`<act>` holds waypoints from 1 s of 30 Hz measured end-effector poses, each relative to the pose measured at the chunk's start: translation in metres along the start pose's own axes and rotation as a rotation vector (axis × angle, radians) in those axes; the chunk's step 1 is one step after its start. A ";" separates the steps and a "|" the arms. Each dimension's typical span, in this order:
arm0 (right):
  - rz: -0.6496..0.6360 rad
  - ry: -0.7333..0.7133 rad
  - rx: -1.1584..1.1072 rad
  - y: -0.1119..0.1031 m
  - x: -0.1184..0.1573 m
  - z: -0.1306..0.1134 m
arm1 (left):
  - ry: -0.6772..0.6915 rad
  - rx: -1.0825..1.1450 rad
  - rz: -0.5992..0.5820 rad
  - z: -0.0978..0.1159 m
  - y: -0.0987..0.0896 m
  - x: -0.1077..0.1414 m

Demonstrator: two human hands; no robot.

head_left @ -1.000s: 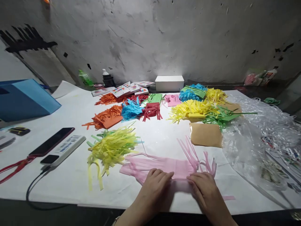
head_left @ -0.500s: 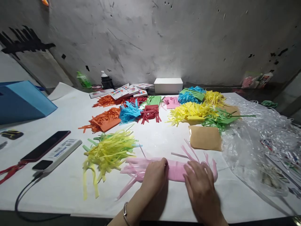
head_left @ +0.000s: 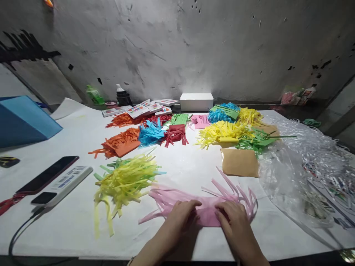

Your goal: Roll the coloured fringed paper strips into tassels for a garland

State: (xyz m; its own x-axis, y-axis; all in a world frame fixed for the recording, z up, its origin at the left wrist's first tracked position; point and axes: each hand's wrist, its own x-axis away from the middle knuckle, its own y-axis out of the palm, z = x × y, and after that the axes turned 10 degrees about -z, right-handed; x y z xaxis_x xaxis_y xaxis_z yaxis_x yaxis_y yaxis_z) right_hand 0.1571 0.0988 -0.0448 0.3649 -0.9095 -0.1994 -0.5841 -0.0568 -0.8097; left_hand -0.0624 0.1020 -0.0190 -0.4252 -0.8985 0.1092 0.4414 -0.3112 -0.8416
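Observation:
Pink fringed tissue paper [head_left: 208, 216] lies on the white-covered table in front of me, its cut strips fanning out to the left and the right. My left hand [head_left: 183, 216] has its curled fingers on the left part of the plain middle band. On the right part of that band, my right hand [head_left: 232, 218] grips with bent fingers, thumb toward the middle. The undersides of both hands are hidden. Left of the pink paper is a pile of yellow fringed tissue paper [head_left: 131, 177], with some green strips under it.
Orange [head_left: 122, 142], blue [head_left: 151, 133] and red fringed paper [head_left: 175, 135] lie behind. Yellow fringe [head_left: 226, 131] and a brown paper packet [head_left: 240, 162] are at right, beside clear plastic bags [head_left: 283, 184]. A phone [head_left: 48, 173] and corded power bank [head_left: 62, 186] lie left. A white box [head_left: 196, 102] stands by the wall.
Both hands have drawn the pink paper's middle band slightly toward me. My right hand's fingers have gone from lying over the paper to bending around its edge. The camera view has shifted slightly.

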 end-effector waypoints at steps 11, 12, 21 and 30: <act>0.066 0.101 0.286 0.007 -0.016 -0.004 | -0.278 -0.173 -0.120 0.018 -0.006 -0.024; 0.074 0.105 0.309 0.007 -0.018 -0.005 | -0.292 -0.184 -0.121 0.019 -0.008 -0.027; 0.205 -0.212 0.232 -0.007 -0.004 -0.020 | -0.315 -0.211 -0.116 0.021 -0.012 -0.036; 0.215 -0.322 0.145 0.009 0.000 -0.004 | -0.117 -0.198 0.004 0.020 -0.025 -0.008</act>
State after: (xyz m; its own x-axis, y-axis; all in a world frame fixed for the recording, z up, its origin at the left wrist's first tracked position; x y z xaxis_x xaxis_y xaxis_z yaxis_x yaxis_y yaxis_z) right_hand 0.1490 0.0968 -0.0496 0.4674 -0.7173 -0.5167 -0.5718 0.2004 -0.7955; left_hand -0.0545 0.1104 0.0118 -0.3237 -0.9331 0.1566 0.2747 -0.2510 -0.9282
